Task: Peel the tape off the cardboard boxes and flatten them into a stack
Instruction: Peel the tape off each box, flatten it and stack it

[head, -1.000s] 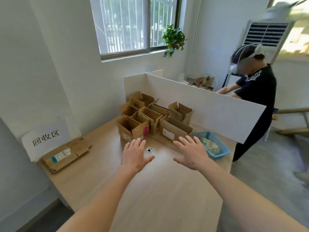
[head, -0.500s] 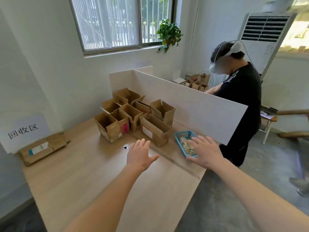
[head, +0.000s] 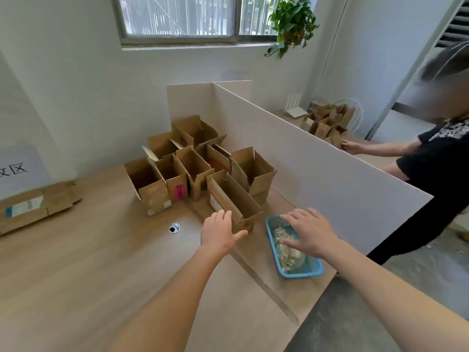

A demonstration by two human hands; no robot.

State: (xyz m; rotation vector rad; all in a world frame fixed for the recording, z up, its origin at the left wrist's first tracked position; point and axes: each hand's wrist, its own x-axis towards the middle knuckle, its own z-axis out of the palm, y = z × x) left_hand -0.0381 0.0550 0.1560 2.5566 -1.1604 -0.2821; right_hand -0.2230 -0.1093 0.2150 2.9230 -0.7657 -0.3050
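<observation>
Brown cardboard boxes (head: 203,171), flaps up (tape prob. blurred); both hands (head: 220,233) spread, empty.

On the worktop (head: 76,288), open boxes (head: 198,168) cluster at 12 o'clock against the divider (head: 317,168). A basket (head: 314,271) sits at 2 o'clock, flattened cardboard (head: 35,209) at 9 o'clock, a grommet (head: 174,228) before the boxes.

Bright daylight from the window (head: 193,16), soft and even. We see only faint shadows on the worktop (head: 76,275). Strong wide-angle bending at the edges. Flattened cardboard (head: 33,209) at left is motion-smeared; we note overall softness and compression haze.
</observation>
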